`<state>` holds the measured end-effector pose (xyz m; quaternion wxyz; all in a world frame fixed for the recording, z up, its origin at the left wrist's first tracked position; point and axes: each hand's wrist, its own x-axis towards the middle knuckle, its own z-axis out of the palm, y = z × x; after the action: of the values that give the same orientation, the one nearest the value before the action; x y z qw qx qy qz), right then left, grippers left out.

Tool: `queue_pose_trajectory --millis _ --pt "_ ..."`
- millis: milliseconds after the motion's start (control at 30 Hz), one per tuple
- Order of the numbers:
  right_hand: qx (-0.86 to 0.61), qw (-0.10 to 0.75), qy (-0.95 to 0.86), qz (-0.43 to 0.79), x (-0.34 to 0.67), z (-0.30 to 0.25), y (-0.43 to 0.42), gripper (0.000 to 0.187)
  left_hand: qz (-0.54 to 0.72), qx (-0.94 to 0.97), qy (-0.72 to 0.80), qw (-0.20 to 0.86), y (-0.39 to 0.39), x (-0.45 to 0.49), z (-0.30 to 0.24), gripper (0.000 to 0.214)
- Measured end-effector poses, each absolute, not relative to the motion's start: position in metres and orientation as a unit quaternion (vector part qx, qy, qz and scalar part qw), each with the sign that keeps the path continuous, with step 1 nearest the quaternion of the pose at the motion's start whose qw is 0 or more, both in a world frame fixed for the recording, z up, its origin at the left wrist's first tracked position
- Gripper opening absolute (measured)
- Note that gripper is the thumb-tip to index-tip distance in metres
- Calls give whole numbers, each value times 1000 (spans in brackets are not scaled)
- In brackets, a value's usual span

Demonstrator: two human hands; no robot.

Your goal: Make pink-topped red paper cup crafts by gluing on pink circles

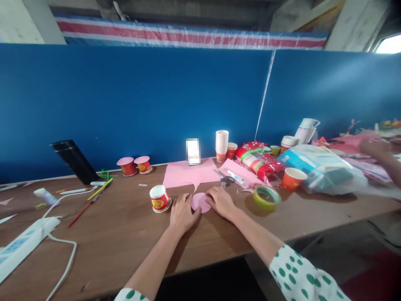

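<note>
A brown table carries a pink paper sheet near the blue wall. In front of it the left hand and right hand lie flat, fingers stretched out, seemingly pressing a pink paper circle between them onto the tabletop. A tape roll lies to the right of the hands, and a paper cup stands just beside the left hand.

Your left hand and right hand flank a disc on the table, midway between its front and back edges. A cup stands left of them, tape to the right, scissors and a sheet behind, and a power strip at the left edge.
</note>
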<state>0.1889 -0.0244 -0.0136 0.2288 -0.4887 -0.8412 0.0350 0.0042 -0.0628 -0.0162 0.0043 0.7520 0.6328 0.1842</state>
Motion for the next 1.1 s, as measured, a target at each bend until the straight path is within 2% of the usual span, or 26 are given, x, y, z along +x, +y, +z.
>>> queue_pose_trajectory --millis 100,267,400,600,700,833,933,1100 --pt "-516 233 -824 25 191 -15 -25 36 199 772 604 11 -62 3 -16 51" --pt "-480 261 -835 69 193 -18 -21 25 268 783 558 59 -61 0 -18 41" --pt "-471 318 -809 152 195 -16 -16 12 353 749 535 167 -57 -5 -21 39" --pt "-416 400 -761 296 197 -12 -11 26 464 657 482 347 -42 -7 -14 50" --pt "-417 442 -719 339 197 -14 -8 27 463 608 488 422 -37 -1 -4 53" --pt "-423 481 -662 391 196 -15 -6 28 426 537 525 505 -36 12 6 37" --pt "-410 485 -637 438 198 -13 -6 30 458 467 523 546 -34 22 7 28" --pt "-356 441 -670 480 204 -10 -6 33 525 356 499 590 -30 28 -2 29"
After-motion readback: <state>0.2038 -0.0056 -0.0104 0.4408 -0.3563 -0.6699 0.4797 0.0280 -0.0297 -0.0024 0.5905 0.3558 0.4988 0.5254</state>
